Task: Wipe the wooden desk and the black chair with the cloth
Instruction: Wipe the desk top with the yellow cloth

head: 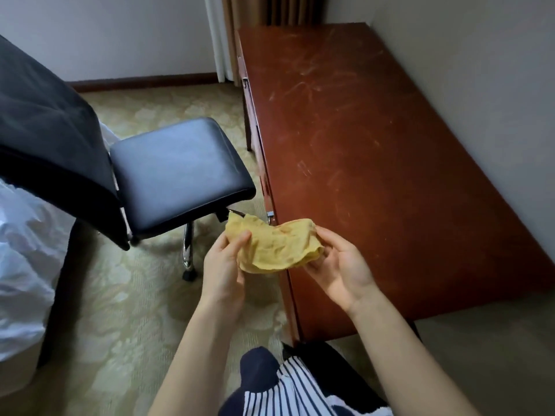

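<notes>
Midway through a clean, a black padded leather chair (pixel 177 172) stands left of centre; below it, a left hand (pixel 223 265) and a right hand (pixel 342 265) each pinch a crumpled yellow cloth (pixel 276 246) at lower centre, beside the scuffed reddish-brown wooden desk (pixel 375 139) filling the right.

Crumpled yellow cloth (pixel 274 244) held between black chair (pixel 177 172) and streaked wooden desk (pixel 375 151).
</notes>
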`<state>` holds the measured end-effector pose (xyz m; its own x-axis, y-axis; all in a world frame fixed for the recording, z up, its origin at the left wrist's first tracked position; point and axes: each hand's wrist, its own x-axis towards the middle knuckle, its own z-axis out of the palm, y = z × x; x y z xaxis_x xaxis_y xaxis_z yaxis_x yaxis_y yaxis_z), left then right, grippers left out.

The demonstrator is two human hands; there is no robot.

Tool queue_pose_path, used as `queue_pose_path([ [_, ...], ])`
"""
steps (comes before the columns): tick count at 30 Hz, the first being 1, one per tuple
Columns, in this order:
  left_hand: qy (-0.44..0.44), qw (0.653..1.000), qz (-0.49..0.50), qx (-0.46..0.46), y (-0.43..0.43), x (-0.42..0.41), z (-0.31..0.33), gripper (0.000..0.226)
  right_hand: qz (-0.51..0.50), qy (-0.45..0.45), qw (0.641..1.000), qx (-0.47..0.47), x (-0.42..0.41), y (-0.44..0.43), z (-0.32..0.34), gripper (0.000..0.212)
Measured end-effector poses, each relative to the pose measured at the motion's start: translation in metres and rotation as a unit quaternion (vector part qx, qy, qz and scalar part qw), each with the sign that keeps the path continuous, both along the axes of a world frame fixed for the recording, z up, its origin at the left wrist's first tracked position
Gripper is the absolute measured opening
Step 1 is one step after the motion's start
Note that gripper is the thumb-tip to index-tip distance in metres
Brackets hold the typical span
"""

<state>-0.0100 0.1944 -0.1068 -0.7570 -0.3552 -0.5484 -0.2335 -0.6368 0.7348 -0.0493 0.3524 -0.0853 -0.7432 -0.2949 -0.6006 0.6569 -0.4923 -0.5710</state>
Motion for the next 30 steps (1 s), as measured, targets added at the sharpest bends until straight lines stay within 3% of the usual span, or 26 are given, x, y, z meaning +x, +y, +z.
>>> queue_pose_path([
  [3,0.076,0.993,0.012,-0.093,-0.004,0.005,0.021,0.017,0.022,-0.004,1.0,-0.008,-0.005,-0.003,-0.009,0.02],
  [6,0.126,0.976,-0.022,-0.174,0.0,0.01,0.043,0.034,0.031,-0.055,0.998,-0.025,-0.004,-0.014,-0.025,0.038],
  [11,0.108,0.957,-0.047,-0.265,0.024,0.007,0.059,0.035,0.123,-0.155,0.961,-0.192,0.017,-0.022,-0.045,0.078],
  [14,0.097,0.957,-0.066,-0.264,0.035,0.008,0.054,0.037,0.151,-0.118,0.941,-0.279,0.021,-0.009,-0.047,0.083],
  [18,0.074,0.948,-0.075,-0.299,0.044,0.012,0.041,0.04,0.081,-0.143,0.922,-0.351,0.011,0.021,-0.042,0.078],
  [26,-0.022,0.891,-0.219,-0.397,0.079,0.008,0.009,0.053,0.01,-0.132,0.972,-0.193,0.001,0.089,-0.048,0.058],
  [30,-0.057,0.865,-0.266,-0.421,0.088,0.012,-0.003,0.044,-0.077,-0.093,0.984,-0.128,-0.002,0.14,-0.055,0.049],
])
